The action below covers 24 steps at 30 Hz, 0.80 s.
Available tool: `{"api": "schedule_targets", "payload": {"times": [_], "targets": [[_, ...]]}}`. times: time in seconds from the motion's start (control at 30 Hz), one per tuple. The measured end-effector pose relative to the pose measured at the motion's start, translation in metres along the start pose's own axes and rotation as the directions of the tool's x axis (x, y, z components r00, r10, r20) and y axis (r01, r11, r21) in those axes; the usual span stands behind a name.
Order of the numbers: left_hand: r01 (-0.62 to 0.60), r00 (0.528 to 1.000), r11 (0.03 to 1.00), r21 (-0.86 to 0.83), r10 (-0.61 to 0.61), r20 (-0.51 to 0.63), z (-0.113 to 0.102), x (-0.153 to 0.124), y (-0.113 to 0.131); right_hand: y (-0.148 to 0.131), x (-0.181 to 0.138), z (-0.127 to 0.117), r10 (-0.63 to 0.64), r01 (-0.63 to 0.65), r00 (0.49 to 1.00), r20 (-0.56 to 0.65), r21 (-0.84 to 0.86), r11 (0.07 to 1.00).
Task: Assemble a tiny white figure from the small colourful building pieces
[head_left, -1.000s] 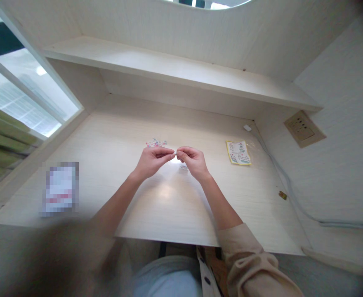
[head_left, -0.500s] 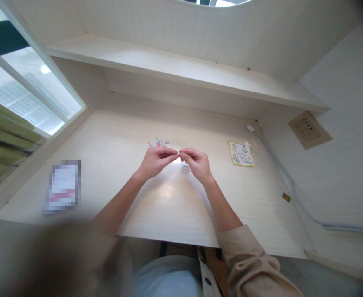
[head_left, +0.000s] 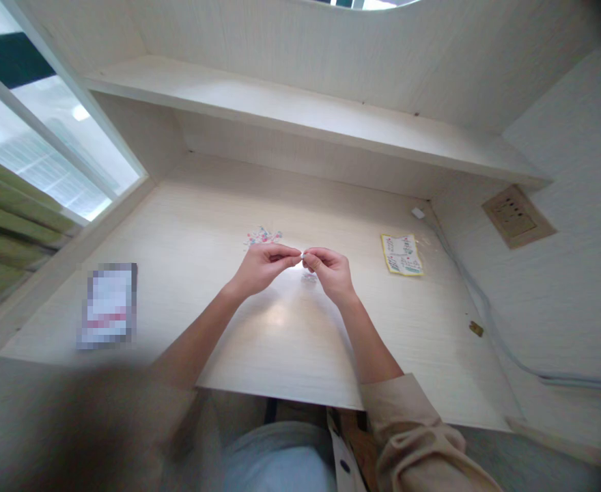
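My left hand (head_left: 262, 268) and my right hand (head_left: 332, 271) meet fingertip to fingertip above the middle of a pale wooden desk (head_left: 218, 225). Both are pinched shut on a tiny white thing (head_left: 302, 255) held between them; it is too small to name. Just behind my left hand lies a small heap of colourful bits (head_left: 262, 236). A faint small object (head_left: 309, 278) rests on the desk under my right hand.
A yellow-edged printed sheet (head_left: 401, 254) lies at the right. A blurred card (head_left: 108, 305) sits at the left front. A shelf (head_left: 300, 116) runs above the desk. A wall socket (head_left: 518, 216) and a cable (head_left: 490, 321) are on the right wall; a window is at the left.
Both hands stay pinched together; the view has drifted slightly, so they appear a little further right. Nothing was let go or picked up.
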State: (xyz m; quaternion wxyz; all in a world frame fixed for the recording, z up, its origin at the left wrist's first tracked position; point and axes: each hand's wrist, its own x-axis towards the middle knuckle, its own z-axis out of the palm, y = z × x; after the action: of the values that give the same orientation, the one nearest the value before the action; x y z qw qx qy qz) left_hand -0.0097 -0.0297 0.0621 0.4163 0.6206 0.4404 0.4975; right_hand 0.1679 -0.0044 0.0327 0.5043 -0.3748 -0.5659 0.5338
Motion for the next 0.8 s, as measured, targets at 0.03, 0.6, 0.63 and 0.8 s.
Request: {"api": "schedule_targets", "payload": {"times": [0.03,0.6,0.63,0.8], "targets": [[-0.008,1.0,1.0,-0.005,0.008,0.004,0.0,0.0,0.0002,-0.0005,-0.0001,-0.0004,-0.005,0.005,1.0,0.005,-0.005,1.0],[-0.03,1.0,0.999,-0.033,0.03,-0.001,0.0007,-0.0004,0.0016,-0.0042,-0.0016,-0.0012,-0.07,0.07,0.998,0.007,-0.01,0.998],[-0.031,1.0,0.999,-0.033,0.031,0.001,0.0005,-0.0006,0.0018,-0.0045,-0.0017,-0.0011,-0.068,0.068,0.998,0.008,-0.014,0.998],[-0.024,1.0,0.998,-0.055,0.024,-0.001,0.0005,-0.0013,0.0021,-0.0049,-0.0024,-0.0011,-0.071,0.071,0.997,0.011,-0.024,0.997]]}}
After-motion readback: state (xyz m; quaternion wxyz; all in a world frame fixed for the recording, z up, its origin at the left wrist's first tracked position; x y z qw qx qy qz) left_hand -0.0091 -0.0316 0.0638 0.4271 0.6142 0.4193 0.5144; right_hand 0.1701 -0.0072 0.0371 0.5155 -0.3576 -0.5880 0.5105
